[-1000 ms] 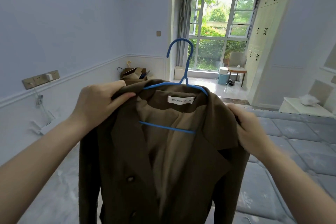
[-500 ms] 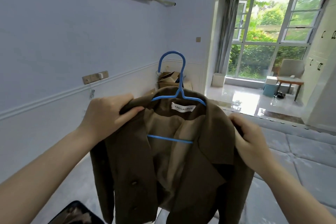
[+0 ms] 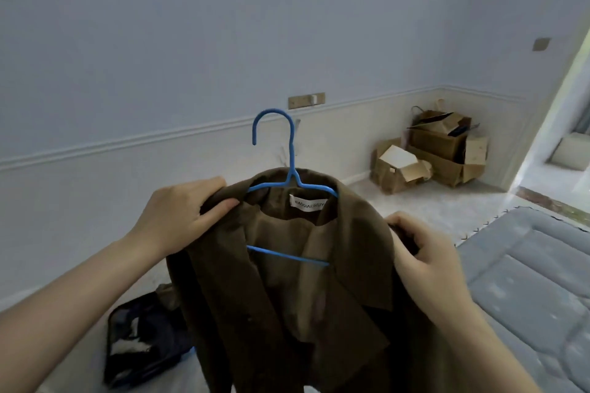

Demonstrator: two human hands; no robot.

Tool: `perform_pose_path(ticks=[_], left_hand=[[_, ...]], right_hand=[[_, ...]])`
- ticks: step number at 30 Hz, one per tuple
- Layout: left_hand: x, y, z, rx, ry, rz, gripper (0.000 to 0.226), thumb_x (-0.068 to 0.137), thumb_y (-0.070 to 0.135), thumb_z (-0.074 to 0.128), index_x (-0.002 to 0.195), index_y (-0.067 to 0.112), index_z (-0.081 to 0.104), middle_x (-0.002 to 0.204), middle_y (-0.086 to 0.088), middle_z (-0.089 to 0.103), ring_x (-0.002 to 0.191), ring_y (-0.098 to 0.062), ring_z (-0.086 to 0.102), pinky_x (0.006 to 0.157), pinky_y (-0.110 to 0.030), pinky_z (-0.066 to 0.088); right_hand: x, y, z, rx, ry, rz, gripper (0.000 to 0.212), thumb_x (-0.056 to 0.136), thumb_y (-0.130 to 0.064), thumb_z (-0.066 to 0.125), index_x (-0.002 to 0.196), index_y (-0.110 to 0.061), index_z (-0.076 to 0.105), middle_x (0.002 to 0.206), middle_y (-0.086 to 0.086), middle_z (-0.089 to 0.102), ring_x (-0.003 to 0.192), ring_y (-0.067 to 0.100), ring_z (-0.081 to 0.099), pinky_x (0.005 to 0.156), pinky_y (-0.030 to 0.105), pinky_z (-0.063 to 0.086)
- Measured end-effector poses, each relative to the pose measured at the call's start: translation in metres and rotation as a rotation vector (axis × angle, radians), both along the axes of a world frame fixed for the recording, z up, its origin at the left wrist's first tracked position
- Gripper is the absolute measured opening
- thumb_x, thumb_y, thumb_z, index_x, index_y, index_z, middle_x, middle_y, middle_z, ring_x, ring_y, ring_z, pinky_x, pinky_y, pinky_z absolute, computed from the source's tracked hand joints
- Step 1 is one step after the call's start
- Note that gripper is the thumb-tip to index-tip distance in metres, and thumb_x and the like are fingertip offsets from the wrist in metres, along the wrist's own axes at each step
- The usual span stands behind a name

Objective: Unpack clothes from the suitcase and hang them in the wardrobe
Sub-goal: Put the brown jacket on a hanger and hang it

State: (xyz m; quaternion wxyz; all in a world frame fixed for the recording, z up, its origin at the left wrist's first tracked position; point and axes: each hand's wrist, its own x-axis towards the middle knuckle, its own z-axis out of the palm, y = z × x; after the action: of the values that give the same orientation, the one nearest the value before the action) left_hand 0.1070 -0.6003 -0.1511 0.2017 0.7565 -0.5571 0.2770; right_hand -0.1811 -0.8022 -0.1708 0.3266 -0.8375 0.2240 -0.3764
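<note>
A dark brown jacket [image 3: 344,265] hangs on a blue hanger [image 3: 290,166] in front of me, its hook pointing up and to the left. My left hand [image 3: 183,217] grips the jacket's left shoulder. My right hand [image 3: 424,262] grips its right shoulder. A white label shows inside the collar. Below left, an open dark suitcase [image 3: 143,338] lies on the floor with clothes inside, partly hidden by the jacket. No wardrobe is in view.
Several cardboard boxes and paper bags [image 3: 437,150] are piled in the far right corner. A grey quilted mattress [image 3: 526,281] fills the lower right. A pale wall with a socket strip [image 3: 306,100] runs behind. A bright doorway opens at the far right.
The view has swung left: the window and cabinets have left the frame and the suitcase has come into sight. Both hands keep the same hold on the jacket's shoulders.
</note>
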Motion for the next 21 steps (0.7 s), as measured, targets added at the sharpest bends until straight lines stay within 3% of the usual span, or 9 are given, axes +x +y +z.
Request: perform_pose_path(ticks=[3, 8, 10, 12, 15, 18, 19, 21], left_hand=[[-0.003, 0.064, 0.003, 0.014, -0.006, 0.148, 0.040, 0.093, 0.069, 0.019, 0.078, 0.037, 0.038, 0.057, 0.020, 0.041, 0.052, -0.005, 0.043, 0.046, -0.018, 0.027], [-0.013, 0.162, 0.010, -0.018, 0.010, 0.380, 0.036, 0.088, 0.066, 0.031, 0.077, 0.034, 0.042, 0.061, 0.016, 0.049, 0.058, -0.007, 0.048, 0.050, -0.021, 0.031], [-0.019, 0.207, 0.016, -0.037, 0.015, 0.487, 0.037, 0.087, 0.064, 0.032, 0.079, 0.032, 0.048, 0.062, 0.016, 0.052, 0.060, -0.007, 0.050, 0.051, -0.022, 0.033], [-0.020, 0.241, 0.020, -0.066, 0.024, 0.557, 0.037, 0.086, 0.065, 0.034, 0.083, 0.032, 0.051, 0.068, 0.015, 0.055, 0.065, -0.008, 0.053, 0.054, -0.026, 0.038], [-0.024, 0.301, 0.024, -0.147, 0.049, 0.600, 0.034, 0.088, 0.059, 0.041, 0.100, 0.031, 0.055, 0.089, 0.015, 0.057, 0.085, -0.014, 0.055, 0.072, -0.034, 0.044], [-0.027, 0.354, 0.022, -0.252, 0.026, 0.666, 0.048, 0.093, 0.049, 0.042, 0.134, 0.024, 0.048, 0.130, 0.007, 0.054, 0.122, -0.018, 0.050, 0.103, -0.036, 0.034], [-0.029, 0.373, 0.021, -0.286, 0.006, 0.695, 0.055, 0.094, 0.044, 0.042, 0.144, 0.020, 0.041, 0.147, 0.005, 0.044, 0.136, -0.018, 0.040, 0.113, -0.038, 0.027], [-0.031, 0.401, 0.019, -0.346, -0.013, 0.749, 0.065, 0.097, 0.037, 0.040, 0.154, 0.011, 0.024, 0.163, -0.001, 0.019, 0.151, -0.018, 0.017, 0.123, -0.043, 0.013]], right_hand=[[0.024, 0.031, 0.015, 0.079, -0.003, 0.171, 0.038, 0.087, -0.054, 0.048, 0.085, -0.020, 0.066, 0.070, 0.003, 0.064, 0.070, 0.022, 0.063, 0.064, 0.055, 0.051], [0.055, 0.092, 0.034, 0.179, 0.009, 0.390, 0.038, 0.083, -0.051, 0.051, 0.085, -0.017, 0.067, 0.067, 0.008, 0.062, 0.068, 0.029, 0.061, 0.064, 0.053, 0.049], [0.071, 0.121, 0.036, 0.233, 0.009, 0.494, 0.033, 0.084, -0.044, 0.054, 0.080, -0.012, 0.063, 0.064, 0.012, 0.058, 0.064, 0.034, 0.055, 0.057, 0.046, 0.043], [0.085, 0.144, 0.042, 0.349, 0.031, 0.590, 0.028, 0.090, -0.029, 0.057, 0.069, -0.011, 0.060, 0.060, 0.012, 0.054, 0.055, 0.022, 0.048, 0.055, 0.030, 0.036], [0.104, 0.192, 0.050, 0.560, 0.116, 0.747, 0.029, 0.094, -0.020, 0.055, 0.067, -0.008, 0.061, 0.058, 0.003, 0.056, 0.055, 0.010, 0.053, 0.053, 0.019, 0.042], [0.132, 0.231, 0.055, 0.658, 0.238, 0.867, 0.028, 0.095, -0.018, 0.054, 0.076, -0.003, 0.066, 0.066, 0.015, 0.060, 0.066, 0.020, 0.061, 0.067, 0.035, 0.047], [0.149, 0.245, 0.053, 0.648, 0.286, 0.923, 0.032, 0.096, -0.016, 0.053, 0.072, -0.004, 0.069, 0.066, 0.015, 0.063, 0.065, 0.018, 0.064, 0.073, 0.036, 0.049], [0.173, 0.258, 0.043, 0.699, 0.286, 1.029, 0.063, 0.101, -0.008, 0.046, 0.044, -0.018, 0.069, 0.044, -0.007, 0.062, 0.045, -0.001, 0.061, 0.073, 0.024, 0.053]])
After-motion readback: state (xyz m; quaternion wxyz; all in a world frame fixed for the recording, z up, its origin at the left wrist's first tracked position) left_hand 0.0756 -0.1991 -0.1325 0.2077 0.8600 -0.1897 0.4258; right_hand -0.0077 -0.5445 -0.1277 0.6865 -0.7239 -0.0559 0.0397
